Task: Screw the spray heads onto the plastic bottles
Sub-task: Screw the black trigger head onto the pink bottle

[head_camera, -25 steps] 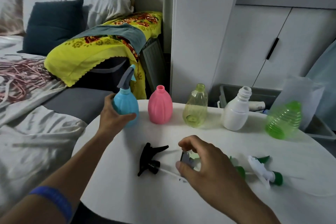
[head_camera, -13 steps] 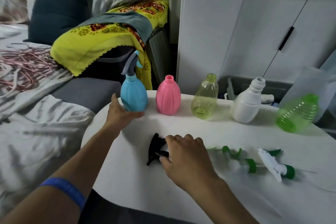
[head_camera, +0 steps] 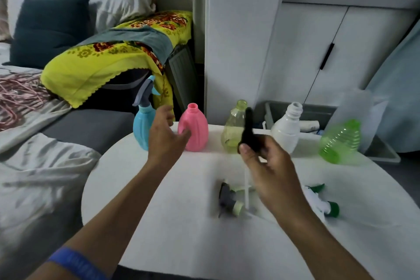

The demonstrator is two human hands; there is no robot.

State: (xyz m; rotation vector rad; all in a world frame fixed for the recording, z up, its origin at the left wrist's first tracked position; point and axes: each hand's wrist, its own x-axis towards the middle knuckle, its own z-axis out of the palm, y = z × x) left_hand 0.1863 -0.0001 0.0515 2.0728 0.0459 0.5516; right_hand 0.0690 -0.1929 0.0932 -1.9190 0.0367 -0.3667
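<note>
We see the black spray head held upright above the tabletop in the right hand, whose fingers are closed around its lower part; a thin white tube hangs below the hand, blurred. The left hand hovers between the blue bottle and the pink bottle, fingers spread wide and holding nothing, the thumb just at the pink bottle's side. The blue bottle already carries a grey spray head. Along the far edge of the tabletop stand 5 bottles in a row: blue, pink, then a yellow-green bottle, a white bottle and a bright green bottle, the last tilted. Nearer us, toward the right edge, lie a grey spray head with a pale green collar and a white spray head with a green collar, partly hidden behind the right wrist.
</note>
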